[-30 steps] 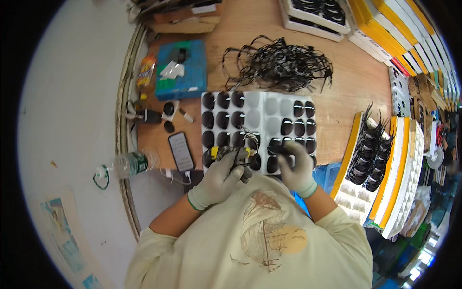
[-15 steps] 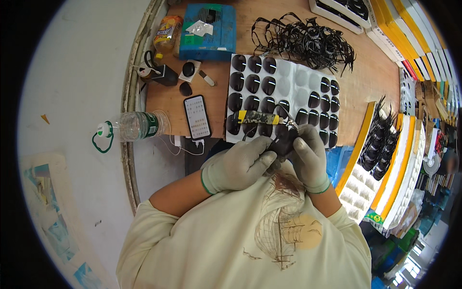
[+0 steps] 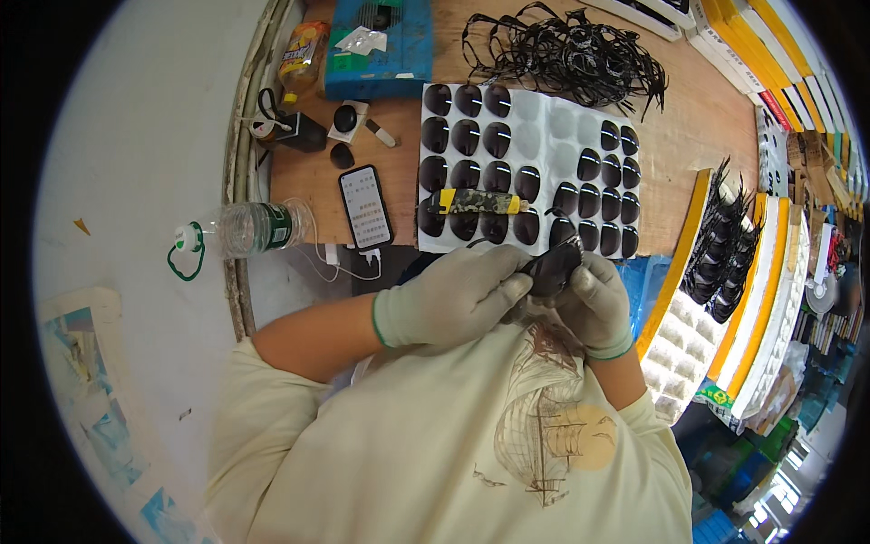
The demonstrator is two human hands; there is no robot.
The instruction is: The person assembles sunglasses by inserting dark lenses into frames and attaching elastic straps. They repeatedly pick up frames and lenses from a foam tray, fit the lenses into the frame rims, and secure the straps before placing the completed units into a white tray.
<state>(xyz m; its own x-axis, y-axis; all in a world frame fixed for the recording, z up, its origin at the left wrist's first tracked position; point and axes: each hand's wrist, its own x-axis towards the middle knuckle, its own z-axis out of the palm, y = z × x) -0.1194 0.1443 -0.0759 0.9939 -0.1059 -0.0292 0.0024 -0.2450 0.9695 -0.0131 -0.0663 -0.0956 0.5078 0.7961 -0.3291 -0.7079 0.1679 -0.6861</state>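
Observation:
Between my hands, low in front of my chest, is a pair of dark sunglasses [image 3: 555,265], one black lens facing up. My left hand [image 3: 453,295], in a grey glove, pinches it from the left with thumb and fingers. On the other side my gloved right hand [image 3: 594,304] grips it, the thumb bent against the rim; some fingertips are hidden. Just beyond lies a white lens tray [image 3: 531,143] with rows of dark lenses and several bare pockets. A tool handle wrapped in camouflage and yellow tape [image 3: 476,202] rests across its near-left lenses.
Tangled black glasses frames [image 3: 571,59] lie at the back. On the left are a phone [image 3: 366,208], a loose lens [image 3: 342,156], a blue box [image 3: 379,68] and bottles. To the right, a yellow-edged tray [image 3: 671,363] carries black sunglasses [image 3: 720,263], beside stacked boxes.
The sunglasses have been turned in my hands and sit slightly farther right, with one lens tipped upright. My right hand has shifted a little right and down. The whole view has shifted slightly.

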